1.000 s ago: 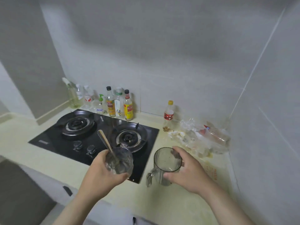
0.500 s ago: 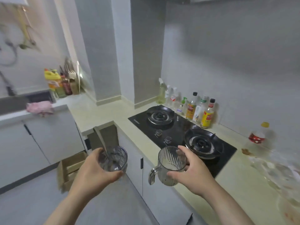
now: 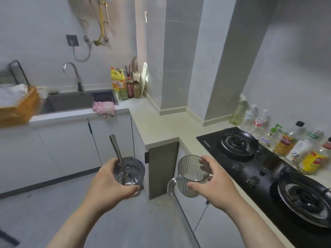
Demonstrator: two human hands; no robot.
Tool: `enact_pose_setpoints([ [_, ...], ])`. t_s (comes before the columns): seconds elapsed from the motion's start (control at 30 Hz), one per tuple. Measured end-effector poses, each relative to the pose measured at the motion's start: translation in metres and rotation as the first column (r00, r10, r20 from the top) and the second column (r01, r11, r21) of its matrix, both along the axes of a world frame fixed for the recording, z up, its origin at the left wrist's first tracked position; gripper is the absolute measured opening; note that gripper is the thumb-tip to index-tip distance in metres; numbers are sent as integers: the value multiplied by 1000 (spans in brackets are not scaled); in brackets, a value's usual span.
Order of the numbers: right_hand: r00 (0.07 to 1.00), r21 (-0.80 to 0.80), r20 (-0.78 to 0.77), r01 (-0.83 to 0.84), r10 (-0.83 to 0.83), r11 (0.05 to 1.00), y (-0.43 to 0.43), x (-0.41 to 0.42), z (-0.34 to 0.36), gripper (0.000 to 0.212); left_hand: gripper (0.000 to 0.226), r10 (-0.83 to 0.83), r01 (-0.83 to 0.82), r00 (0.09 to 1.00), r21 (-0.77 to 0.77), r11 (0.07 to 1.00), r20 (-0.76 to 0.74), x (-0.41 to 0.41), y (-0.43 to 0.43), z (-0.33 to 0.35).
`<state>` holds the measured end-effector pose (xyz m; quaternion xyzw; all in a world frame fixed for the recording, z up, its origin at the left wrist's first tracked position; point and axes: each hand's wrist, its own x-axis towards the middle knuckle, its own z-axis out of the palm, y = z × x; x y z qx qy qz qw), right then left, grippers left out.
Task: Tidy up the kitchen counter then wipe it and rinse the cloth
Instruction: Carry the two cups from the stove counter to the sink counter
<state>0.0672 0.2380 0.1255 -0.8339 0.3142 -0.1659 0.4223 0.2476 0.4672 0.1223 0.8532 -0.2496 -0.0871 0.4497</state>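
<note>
One spoon (image 3: 114, 147), murky inside glass (image 3: 136, 169)

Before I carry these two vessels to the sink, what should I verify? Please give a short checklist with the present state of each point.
1. Left hand grips the glass securely: ok, fingers are curled round it.
2. Spoon sits inside the glass: ok, it leans on the rim with its handle sticking out.
3. Right hand holds the mug securely: ok, thumb and fingers clasp its body; the handle is free.
4. Mug is empty: ok, nothing shows inside.
5. Glass is free of liquid: cannot tell, its wall looks smeared.
6. Sink has room: cannot tell, the bottom is mostly hidden; a pink cloth lies on its front edge.
</note>
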Motion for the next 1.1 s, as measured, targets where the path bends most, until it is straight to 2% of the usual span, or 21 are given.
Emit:
enact_pose_setpoints([
  [0.23, 998, 14, 4, -65, 65, 998, 21, 102, -4, 95, 57, 76, -76, 997, -8, 997, 10, 78, 27, 0],
  [0.43, 989, 9, -5, -147, 147, 989, 28, 171, -13, 98, 66, 168, -168, 986, -4, 986, 20, 127, 40, -2],
  [0.63, 979, -1, -4, -206, 206, 979, 6, 240, -19, 93, 69, 253, -253, 967, 14, 967, 3, 175, 24, -8],
  [0.87, 946, -8, 17, -325, 325, 946, -39, 339, -17, 90, 88, 323, -325, 946, 91, 941, 39, 247, -14, -5],
  [1.1, 911, 16, 2, -413, 413, 911, -63, 434, -26, 89, 72, 423, -424, 906, 47, 904, 22, 310, -30, -4],
])
